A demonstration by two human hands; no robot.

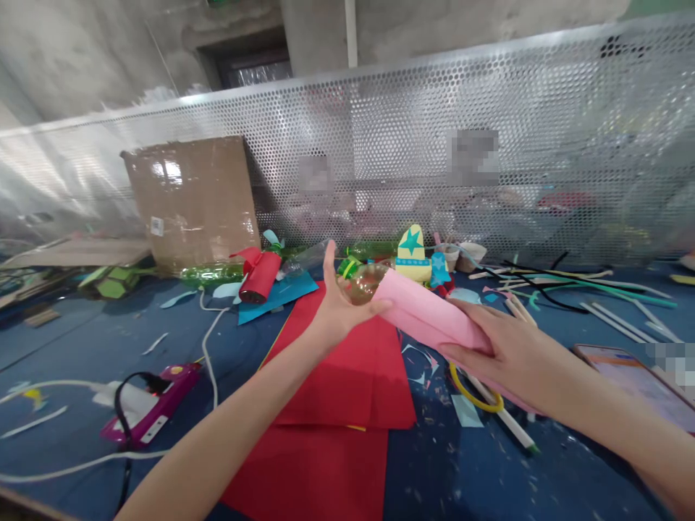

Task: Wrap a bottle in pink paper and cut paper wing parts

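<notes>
Both hands hold a clear plastic bottle [365, 281] wrapped in pink paper [428, 315] above the blue table [92, 340]. My left hand [337, 307] grips the bottle's bare end, thumb on the paper's edge and forefinger pointing up. My right hand [502, 344] is wrapped around the pink paper further right, fingers pressing it to the bottle. Red paper sheets [337, 405] lie on the table under the hands.
A purple glue gun [157, 405] with cables lies at the left. A cardboard box [192, 199], a red paper roll [260, 275], green bottles, a decorated paper craft [413, 255], straws and sticks [570, 289], a yellow ring [475, 394] and a phone [635, 383] surround the hands. A perforated metal screen [489, 108] stands behind.
</notes>
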